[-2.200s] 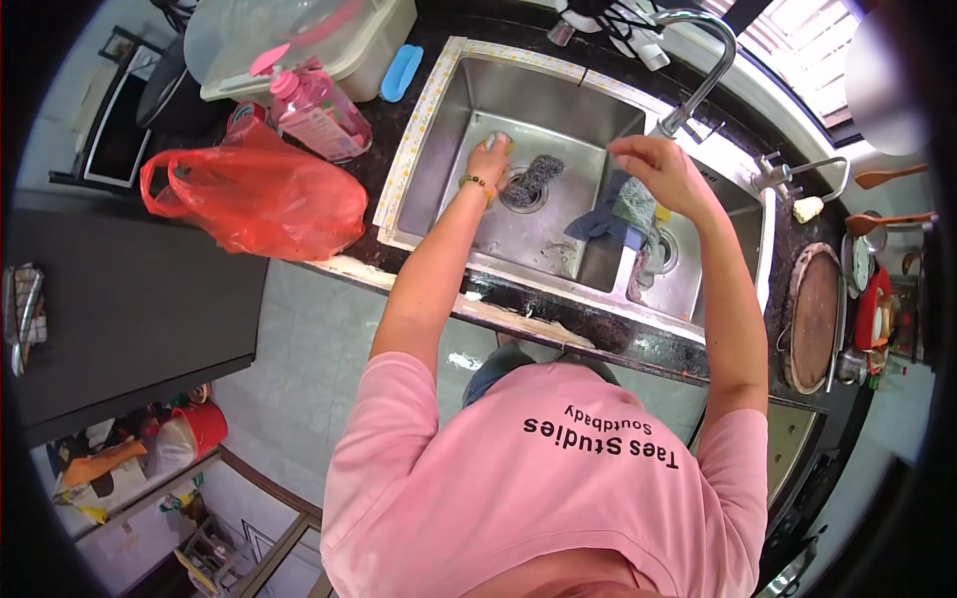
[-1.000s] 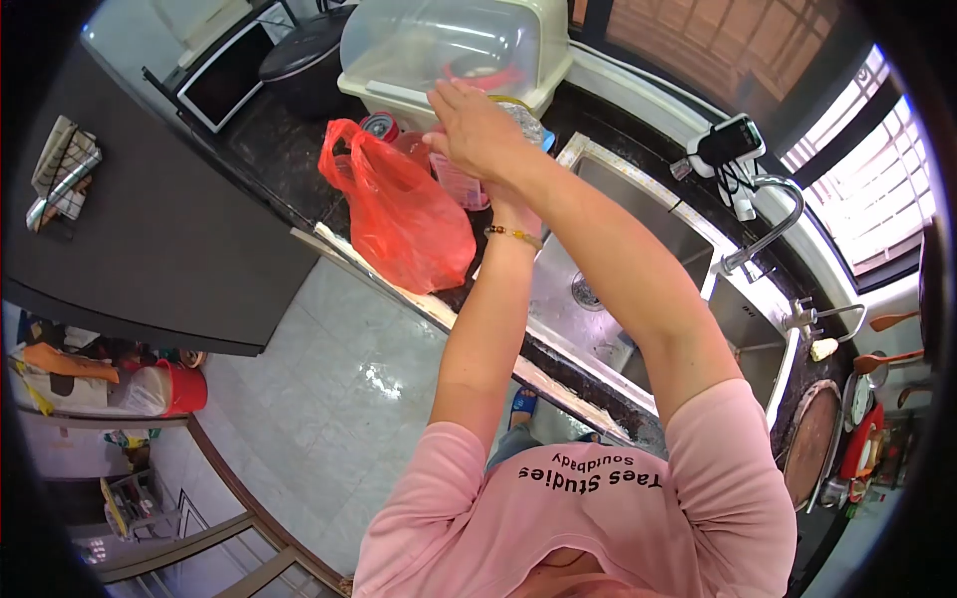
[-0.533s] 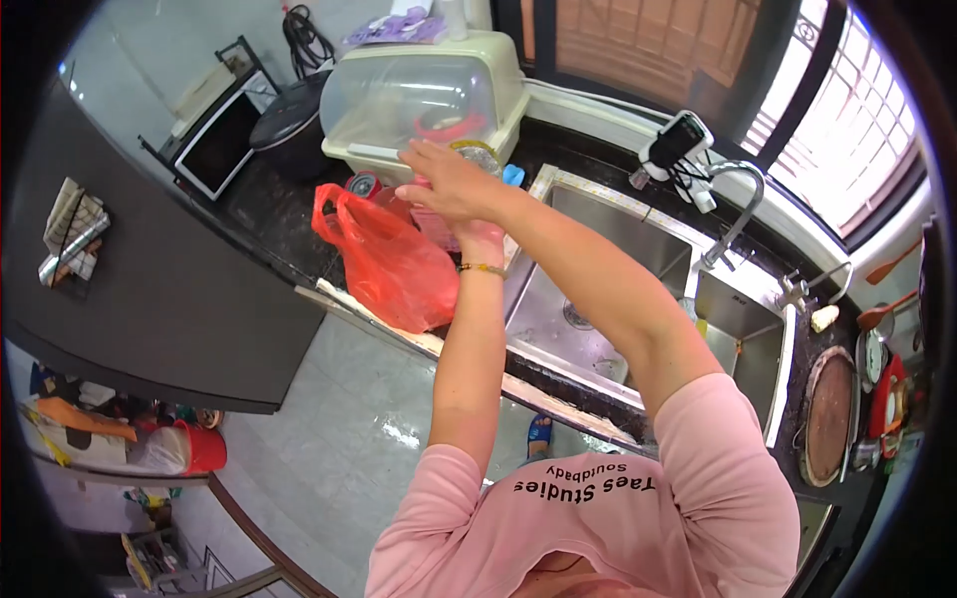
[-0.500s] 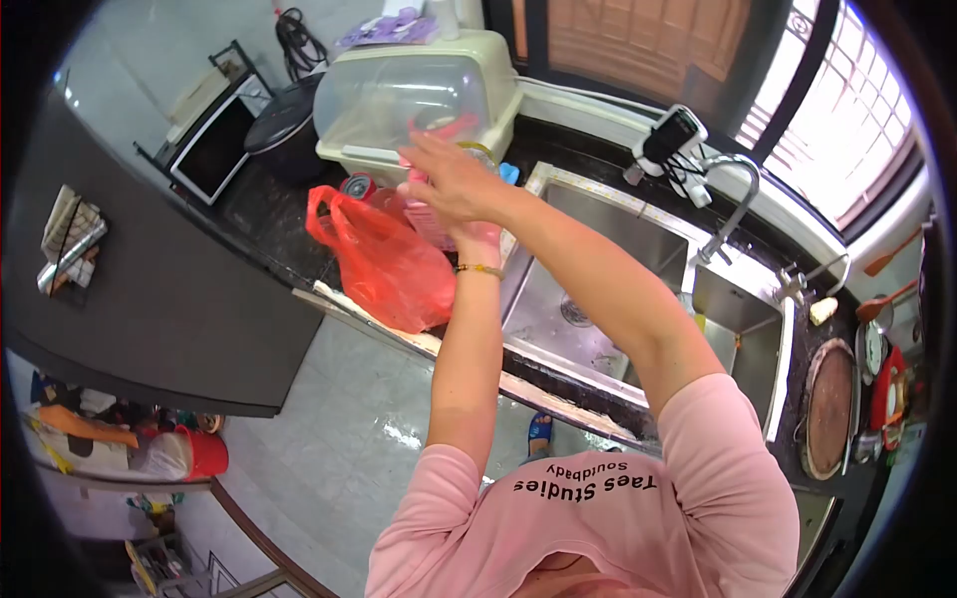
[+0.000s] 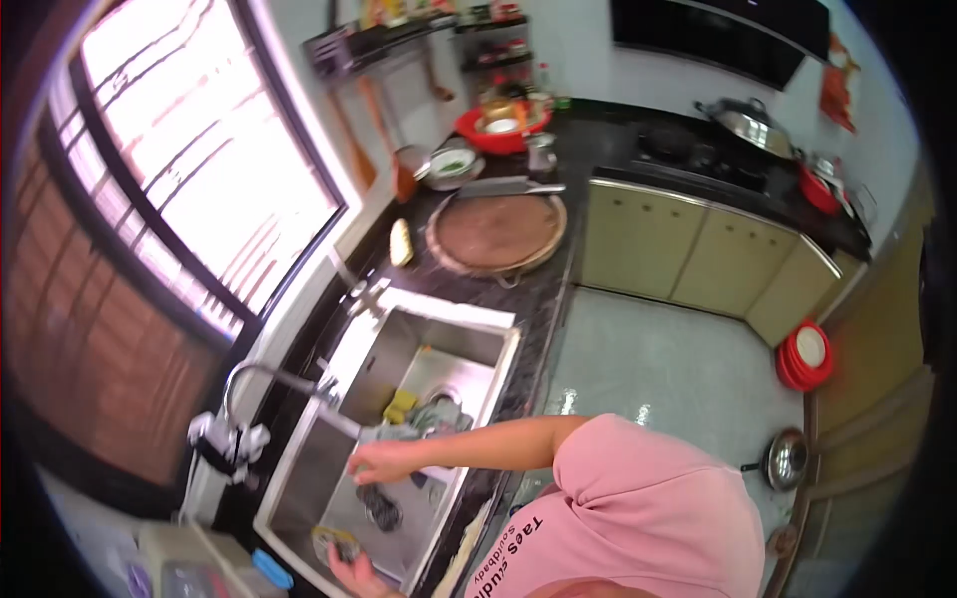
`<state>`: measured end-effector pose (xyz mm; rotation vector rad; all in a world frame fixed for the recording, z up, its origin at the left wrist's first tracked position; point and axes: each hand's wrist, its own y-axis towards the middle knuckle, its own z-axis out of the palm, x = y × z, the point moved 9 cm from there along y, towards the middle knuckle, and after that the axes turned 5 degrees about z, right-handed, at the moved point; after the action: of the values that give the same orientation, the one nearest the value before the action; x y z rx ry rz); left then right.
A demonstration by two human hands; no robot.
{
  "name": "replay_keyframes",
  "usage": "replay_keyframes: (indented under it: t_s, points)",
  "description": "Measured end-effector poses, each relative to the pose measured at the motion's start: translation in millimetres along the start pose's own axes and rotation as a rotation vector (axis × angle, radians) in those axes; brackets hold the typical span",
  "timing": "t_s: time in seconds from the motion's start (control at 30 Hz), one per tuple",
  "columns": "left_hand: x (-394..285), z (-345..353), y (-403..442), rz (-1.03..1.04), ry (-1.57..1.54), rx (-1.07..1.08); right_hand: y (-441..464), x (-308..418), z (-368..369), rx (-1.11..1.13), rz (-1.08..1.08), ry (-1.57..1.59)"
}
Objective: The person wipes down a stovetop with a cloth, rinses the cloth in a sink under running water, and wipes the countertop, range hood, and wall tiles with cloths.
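My left hand (image 5: 357, 576) is at the near end of the larger sink basin, its fingers around a round yellow-edged item (image 5: 336, 544) with a grey, shiny middle. Over the same basin, close to the divider, my right hand (image 5: 384, 463) hangs with its fingers apart and nothing visible in them. A dark mesh scourer (image 5: 379, 508) lies just below it on the basin floor. Grey and blue cloths (image 5: 439, 417) and a yellow piece (image 5: 401, 406) are in and beside the smaller basin, partly behind my right forearm.
A curved faucet (image 5: 261, 367) rises behind the sink, beside a white device with black cables (image 5: 229, 444). A blue dish (image 5: 271, 568) sits near the lower left. Beyond the sink are a round chopping board (image 5: 496, 231), a cleaver (image 5: 498, 186) and a red basin (image 5: 503, 135).
The view has swung towards the stove side. My hands have moved from beside the red bag and pink bottle to over the sink, and are now apart. The round item is now in my left hand.
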<state>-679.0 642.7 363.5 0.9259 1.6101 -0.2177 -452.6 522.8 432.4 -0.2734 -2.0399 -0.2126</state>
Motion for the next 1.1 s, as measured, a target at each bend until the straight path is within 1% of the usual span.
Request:
replay_keyframes:
  t_s: [0.03, 0.07, 0.13, 0.2, 0.23, 0.27, 0.33, 0.4, 0.47, 0.5, 0.57, 0.6, 0.63, 0.67, 0.7, 0.73, 0.77, 0.8, 0.83, 0.87, 0.9, 0.93, 1.0, 1.07, 1.1]
  points:
    - [-16.5, 23.1, -2.2, 0.017, -0.234, 0.254, -15.6, -11.2, -16.1, 0.002, 0.072, 0.02]
    - [4.2, 25.1, -1.3, -0.537, -0.463, -0.205, -28.4, -19.2, -35.3, -0.045, 0.064, 0.014]
    - [-6.9, 37.9, 23.1, -0.062, -0.065, -0.003, -44.1, -50.5, -63.0, -0.174, -0.006, -0.056]
    - [-13.1, 57.3, 17.0, 0.424, 0.343, 0.177, -72.4, -78.9, -95.1, -0.186, 0.049, -0.016]
    - [-17.9, 71.5, 8.0, 0.686, 0.53, 0.226, -89.7, -92.9, -108.7, -0.192, 0.075, 0.008]
    - [-35.7, 85.7, 7.0, 0.687, 0.503, 0.236, -109.2, -108.9, -126.3, -0.249, 0.085, -0.038]
    - [-66.2, 123.8, 10.6, 0.602, 0.372, 0.257, -157.2, -138.2, -161.3, -0.351, 0.108, -0.139]
    - [-102.6, 162.9, 12.7, 0.554, 0.214, 0.274, -221.4, -140.8, -202.1, -0.364, 0.292, -0.146]
    - [-136.7, 204.1, 11.0, 0.497, 0.031, 0.288, -280.6, -165.9, -235.2, -0.405, 0.291, -0.056]
    - [-151.7, 229.5, 10.0, 0.483, -0.063, 0.299, -314.7, -180.4, -252.7, -0.463, 0.346, -0.058]
    - [-208.9, 291.1, 11.6, 0.143, -0.273, 0.267, -385.3, -209.4, -282.4, -0.588, 0.427, -0.028]
    - [-220.1, 317.5, 6.5, -0.033, -0.374, 0.25, -421.8, -221.5, -295.2, -0.653, 0.452, 0.001]
    - [-198.5, 342.7, 10.1, 0.158, -0.525, 0.332, -459.2, -230.3, -306.8, -0.695, 0.501, -0.016]
    - [-134.7, 369.3, 35.8, 0.314, -0.596, 0.22, -495.8, -238.2, -317.4, -0.735, 0.55, -0.036]
    - [-111.1, 407.5, 51.9, 0.067, -0.736, 0.195, -531.6, -247.0, -323.8, -0.782, 0.6, -0.01]
    - [-117.3, 445.3, 53.4, -0.18, -0.895, 0.238, -565.2, -254.1, -329.0, -0.828, 0.65, 0.017]
    - [-124.4, 481.7, 50.8, -0.443, -1.049, 0.233, -595.3, -258.1, -332.4, -0.858, 0.718, 0.023]
    - [-150.4, 519.5, 39.2, -0.709, -1.224, 0.297, -623.9, -260.0, -334.7, -0.885, 0.786, 0.029]
    - [-170.7, 548.4, 35.0, -0.683, -1.215, 0.403, -651.5, -263.1, -333.7, -0.952, 0.8, 0.109]
    - [-184.2, 568.5, 31.6, -0.604, -1.096, 0.416, -677.9, -267.6, -329.4, -1.017, 0.812, 0.188]
    - [-197.8, 588.3, 28.0, -0.53, -0.975, 0.423, -701.9, -271.8, -324.9, -1.064, 0.827, 0.201]
    - [-194.1, 629.0, 18.6, -0.872, -1.13, 0.456, -723.9, -276.0, -319.6, -1.111, 0.84, 0.216]
    - [-200.0, 681.9, 16.2, -0.852, -1.145, 0.541, -762.2, -275.3, -307.1, -1.195, 0.876, 0.288]
    - [-216.0, 732.8, 6.1, -0.916, -1.238, 0.639, -796.0, -283.0, -288.7, -1.306, 0.869, 0.459]
    - [-217.2, 756.9, 0.5, -0.95, -1.219, 0.666, -811.9, -289.4, -278.5, -1.343, 0.879, 0.554]
